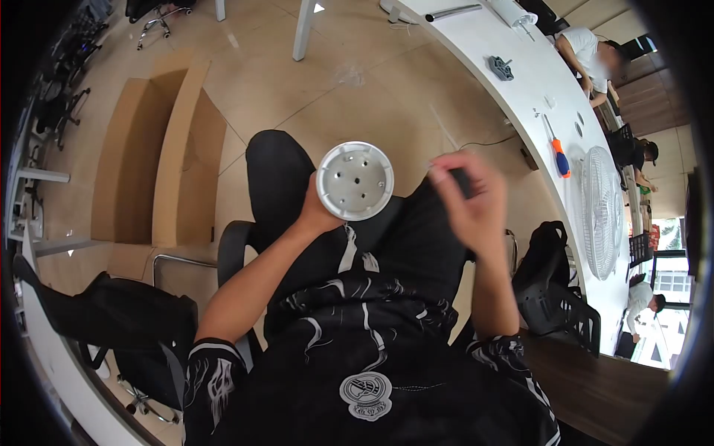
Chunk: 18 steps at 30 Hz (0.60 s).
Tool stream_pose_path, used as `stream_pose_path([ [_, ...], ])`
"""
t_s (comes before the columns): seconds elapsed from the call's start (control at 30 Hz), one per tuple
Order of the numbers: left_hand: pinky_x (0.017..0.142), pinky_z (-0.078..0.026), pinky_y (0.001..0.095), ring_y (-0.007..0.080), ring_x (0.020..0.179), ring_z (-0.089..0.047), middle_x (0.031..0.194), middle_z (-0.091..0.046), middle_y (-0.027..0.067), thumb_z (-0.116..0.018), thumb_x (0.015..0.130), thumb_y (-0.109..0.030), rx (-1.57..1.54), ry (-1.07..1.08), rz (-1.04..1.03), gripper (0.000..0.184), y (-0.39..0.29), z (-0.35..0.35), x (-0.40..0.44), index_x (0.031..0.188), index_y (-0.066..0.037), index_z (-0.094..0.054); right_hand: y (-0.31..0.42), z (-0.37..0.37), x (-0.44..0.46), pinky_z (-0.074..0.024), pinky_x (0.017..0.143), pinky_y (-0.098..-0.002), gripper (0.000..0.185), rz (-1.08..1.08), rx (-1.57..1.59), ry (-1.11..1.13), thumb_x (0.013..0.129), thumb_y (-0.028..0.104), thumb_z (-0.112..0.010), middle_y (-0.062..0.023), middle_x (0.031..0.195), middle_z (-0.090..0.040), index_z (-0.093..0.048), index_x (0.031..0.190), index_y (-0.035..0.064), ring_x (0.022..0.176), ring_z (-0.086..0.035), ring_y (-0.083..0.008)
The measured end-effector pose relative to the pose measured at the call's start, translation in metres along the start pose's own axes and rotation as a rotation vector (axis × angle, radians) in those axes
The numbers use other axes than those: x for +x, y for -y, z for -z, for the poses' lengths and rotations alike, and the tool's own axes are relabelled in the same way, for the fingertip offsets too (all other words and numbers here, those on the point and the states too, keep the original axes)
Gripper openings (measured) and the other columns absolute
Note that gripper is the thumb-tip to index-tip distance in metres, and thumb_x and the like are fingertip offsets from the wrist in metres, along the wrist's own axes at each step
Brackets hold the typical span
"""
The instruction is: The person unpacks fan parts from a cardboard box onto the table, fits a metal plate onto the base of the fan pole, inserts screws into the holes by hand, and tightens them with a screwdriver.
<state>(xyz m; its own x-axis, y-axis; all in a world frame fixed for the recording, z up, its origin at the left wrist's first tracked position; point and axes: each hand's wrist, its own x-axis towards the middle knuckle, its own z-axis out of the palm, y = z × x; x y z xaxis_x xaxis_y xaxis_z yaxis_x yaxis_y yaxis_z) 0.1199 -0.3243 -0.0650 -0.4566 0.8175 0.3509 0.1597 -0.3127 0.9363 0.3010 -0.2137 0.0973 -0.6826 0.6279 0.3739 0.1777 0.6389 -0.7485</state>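
A round white part (355,181) with a raised rim and several small holes in its face is held over the lap by my left hand (321,208), whose fingers are mostly hidden behind it. My right hand (472,195) is raised to the right of the part, apart from it, above the right thigh. Its thumb and index finger come close together; blur hides whether anything small is between them. On the white table at the right lie an orange and blue screwdriver (559,154), a wire fan grille (601,213) and a grey part (501,68).
An open cardboard box (152,160) stands on the floor at the left. Black chairs (123,320) are at the lower left and right. A metal tube (454,12) lies on the table's far end. Other people (595,63) sit beyond the table.
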Motion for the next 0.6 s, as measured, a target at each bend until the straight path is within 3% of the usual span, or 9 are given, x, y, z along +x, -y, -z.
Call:
stream_pose_path([
  [0.07, 0.082, -0.055, 0.0323, 0.0183, 0.092, -0.069, 0.101, -0.071, 0.01, -0.088, 0.061, -0.014, 0.049, -0.03, -0.052, 0.055, -0.012, 0.001, 0.0, 0.109, -0.002, -0.064, 0.006, -0.034, -0.017, -0.0489, 0.073, -0.0351, 0.013, 0.135, -0.155, 0.017, 0.079, 0.002, -0.073, -0.0111, 0.08, -0.066, -0.069, 0.092, 0.0033, 0.078, -0.065, -0.0281],
  [0.13, 0.082, -0.055, 0.0327, 0.0209, 0.093, -0.07, 0.101, -0.071, 0.0102, -0.088, 0.061, -0.015, 0.179, 0.042, -0.076, 0.054, -0.012, 0.003, -0.002, 0.108, -0.003, -0.065, 0.01, -0.052, -0.03, -0.0474, 0.075, -0.0373, 0.015, 0.208, -0.248, 0.048, 0.077, 0.002, -0.073, -0.0092, 0.08, -0.065, -0.069, 0.09, 0.004, 0.077, -0.063, -0.0284],
  [0.27, 0.083, -0.055, 0.0343, 0.0225, 0.095, -0.07, 0.101, -0.071, 0.0101, -0.087, 0.064, -0.015, 0.03, 0.09, -0.203, 0.051, -0.005, 0.002, -0.007, 0.108, -0.003, -0.064, 0.021, -0.069, -0.046, -0.0462, 0.078, -0.0369, 0.015, 0.349, -0.345, 0.072, 0.075, 0.003, -0.073, -0.0073, 0.081, -0.065, -0.069, 0.09, 0.0048, 0.078, -0.063, -0.0259],
  [0.43, 0.09, -0.051, 0.0379, 0.028, 0.106, -0.064, 0.114, -0.064, 0.014, -0.086, 0.066, -0.017, -0.049, 0.127, -0.165, 0.061, 0.003, -0.001, -0.012, 0.119, -0.004, -0.058, 0.033, -0.072, -0.05, -0.0457, 0.082, -0.0351, 0.015, 0.473, -0.526, 0.136, 0.077, 0.007, -0.071, -0.0055, 0.085, -0.066, -0.069, 0.092, 0.0051, 0.082, -0.063, -0.0223],
  [0.6, 0.093, -0.048, 0.0418, 0.034, 0.107, -0.06, 0.114, -0.062, 0.0155, -0.087, 0.065, -0.023, -0.017, 0.153, -0.105, 0.064, 0.012, -0.002, -0.016, 0.12, -0.004, -0.058, 0.032, -0.068, -0.048, -0.0457, 0.083, -0.0367, 0.015, 0.539, -0.595, 0.204, 0.078, 0.008, -0.07, -0.0064, 0.085, -0.065, -0.069, 0.093, 0.0047, 0.082, -0.063, -0.0232],
])
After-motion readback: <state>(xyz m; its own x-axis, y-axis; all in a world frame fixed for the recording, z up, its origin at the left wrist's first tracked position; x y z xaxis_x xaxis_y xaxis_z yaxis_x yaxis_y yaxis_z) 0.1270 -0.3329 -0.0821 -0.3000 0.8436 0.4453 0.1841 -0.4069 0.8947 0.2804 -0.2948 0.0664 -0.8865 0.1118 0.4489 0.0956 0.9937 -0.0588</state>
